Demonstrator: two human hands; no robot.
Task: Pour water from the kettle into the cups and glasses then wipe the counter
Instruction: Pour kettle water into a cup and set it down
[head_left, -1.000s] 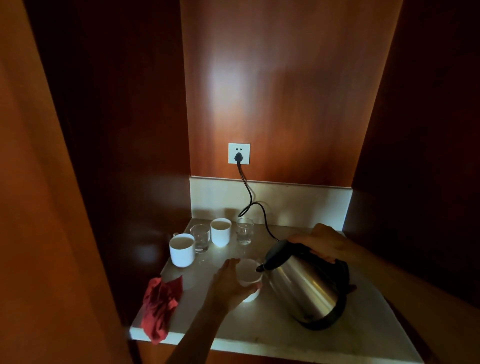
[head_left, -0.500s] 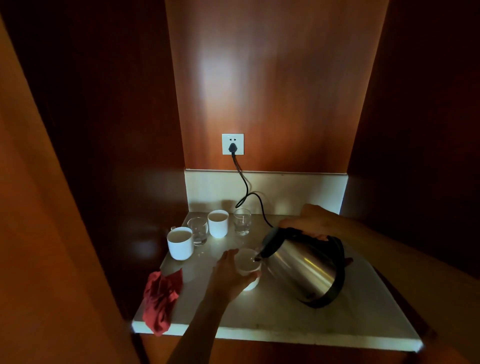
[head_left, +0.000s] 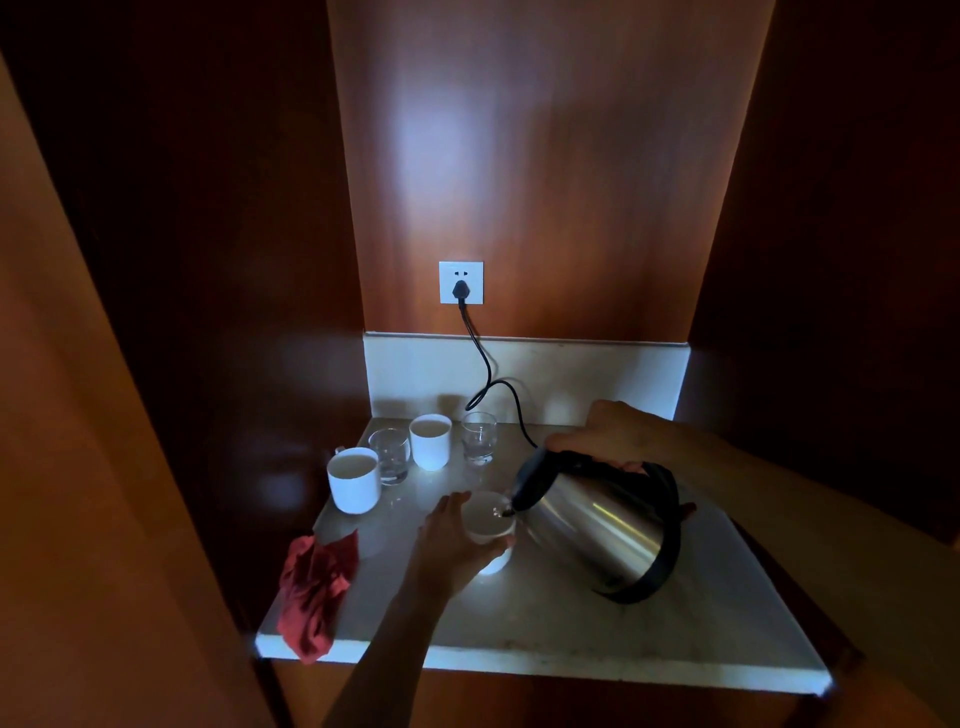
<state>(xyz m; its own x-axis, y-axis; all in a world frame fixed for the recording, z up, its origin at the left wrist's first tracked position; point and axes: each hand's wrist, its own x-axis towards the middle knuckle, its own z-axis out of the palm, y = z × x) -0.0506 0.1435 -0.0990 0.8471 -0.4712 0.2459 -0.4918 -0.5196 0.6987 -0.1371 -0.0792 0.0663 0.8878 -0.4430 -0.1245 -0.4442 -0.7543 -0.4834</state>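
Observation:
A steel kettle (head_left: 597, 535) with a black handle is tilted to the left, its spout over a white cup (head_left: 488, 514). My right hand (head_left: 605, 434) grips the kettle's handle from above. My left hand (head_left: 449, 545) wraps around the white cup, which rests on the pale counter (head_left: 545, 618). Behind stand a white mug (head_left: 354, 479), a glass (head_left: 390, 455), another white cup (head_left: 430, 440) and a second glass (head_left: 479, 436). A red cloth (head_left: 314, 590) lies crumpled at the counter's front left edge.
A black cord (head_left: 488, 374) runs from a wall socket (head_left: 461, 282) down to the counter behind the kettle. Dark wooden panels close the niche on the left, right and back. The counter's front edge (head_left: 519, 662) is near me.
The kettle has tipped a little further toward the cup and my right hand has shifted with it. My left hand stays on the cup. The view has drifted slightly.

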